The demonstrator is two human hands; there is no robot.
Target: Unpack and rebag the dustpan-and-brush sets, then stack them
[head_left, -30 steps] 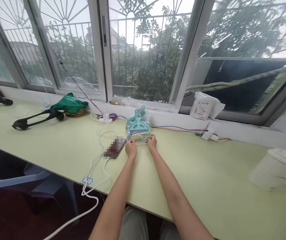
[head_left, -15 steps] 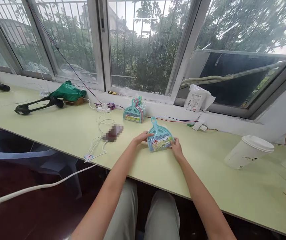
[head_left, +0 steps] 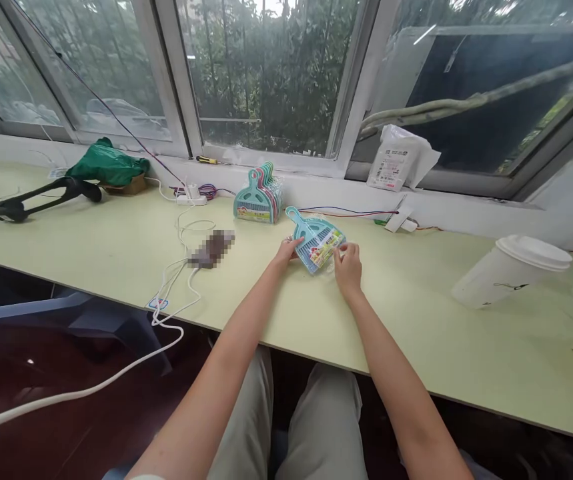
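Note:
A light-blue dustpan with a small brush (head_left: 313, 235), wrapped in clear plastic with a printed label, is tilted above the table in front of me. My left hand (head_left: 289, 249) grips its left side, thumb on the front and the other fingers hidden behind. At the lower right corner, my right hand (head_left: 348, 267) has its fingers bent and pinched against the wrapper by the label. Behind, a row of similar packed dustpans (head_left: 257, 199) in blue, pink and green stands upright near the wall.
On the pale table (head_left: 396, 333) a white lidded paper cup (head_left: 511, 272) lies tilted at right. White cables (head_left: 171, 280) and a blurred-out object (head_left: 212, 249) are at left. Farther left are a black frame (head_left: 49, 200) and a green bag (head_left: 109, 163). A white packet (head_left: 399, 160) leans on the sill.
The dustpan set has turned clockwise in my left hand. My right hand has shifted from its right edge to the front corner of the wrapper. My view has tipped downward.

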